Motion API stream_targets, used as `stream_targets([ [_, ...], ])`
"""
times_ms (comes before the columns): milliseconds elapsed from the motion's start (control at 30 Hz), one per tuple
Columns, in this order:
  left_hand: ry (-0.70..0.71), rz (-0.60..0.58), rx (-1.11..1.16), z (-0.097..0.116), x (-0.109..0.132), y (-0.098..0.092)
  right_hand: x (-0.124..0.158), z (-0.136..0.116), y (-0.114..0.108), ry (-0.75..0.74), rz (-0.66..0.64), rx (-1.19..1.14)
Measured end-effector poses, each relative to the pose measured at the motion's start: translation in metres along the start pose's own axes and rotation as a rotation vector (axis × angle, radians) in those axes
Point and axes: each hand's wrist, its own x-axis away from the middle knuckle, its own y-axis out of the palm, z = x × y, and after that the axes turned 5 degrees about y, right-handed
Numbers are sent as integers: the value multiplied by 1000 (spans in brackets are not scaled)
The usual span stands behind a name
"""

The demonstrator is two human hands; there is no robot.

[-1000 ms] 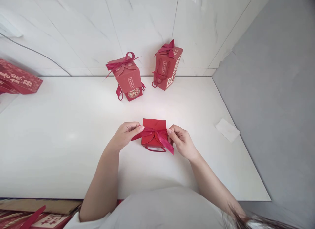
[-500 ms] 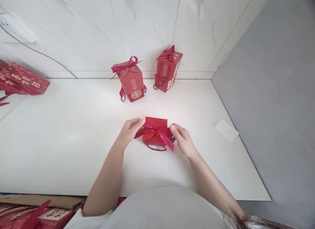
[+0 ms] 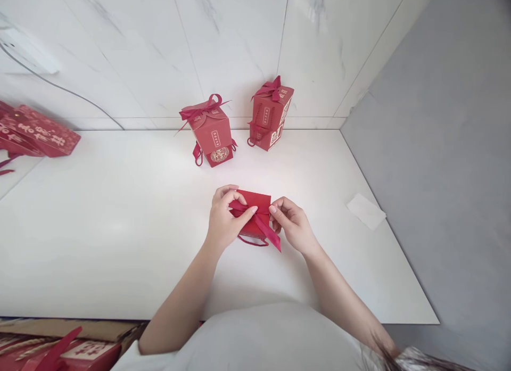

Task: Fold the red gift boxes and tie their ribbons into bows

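A small red gift box (image 3: 258, 202) stands on the white table (image 3: 120, 222) in front of me, seen from above, with a dark red ribbon (image 3: 268, 230) across its petal-shaped top flaps. My left hand (image 3: 224, 220) lies over the box's left half, thumb and fingers closed on the ribbon at the centre. My right hand (image 3: 290, 224) pinches the ribbon at the box's right edge. One ribbon tail hangs down toward me. A cord handle loop (image 3: 253, 242) shows at the box's near side.
Two finished red gift boxes with bows stand near the marble wall: one box (image 3: 210, 133) left, another box (image 3: 270, 115) right. A white paper scrap (image 3: 365, 211) lies at the right. Flat red boxes (image 3: 35, 135) rest at far left, more red packaging (image 3: 59, 349) below the table's near edge.
My left hand has moved right from the box's left edge onto its top, gathering the ribbon toward the centre. My right hand stayed at the right edge.
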Motion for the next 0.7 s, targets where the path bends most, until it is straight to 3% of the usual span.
stream_targets([
  [267, -236, -247, 275, 2, -5, -7, -12, 0, 2, 1, 79, -7],
  [500, -244, -276, 304, -5, -6, -12, -18, 8, 4, -63, 265, -65],
  [600, -238, -221, 319, -13, -13, -23, -8, 8, 4, -164, 373, 31],
  [700, -255, -191, 244, -19, -20, -39, 7, 2, 6, -403, 442, 307],
])
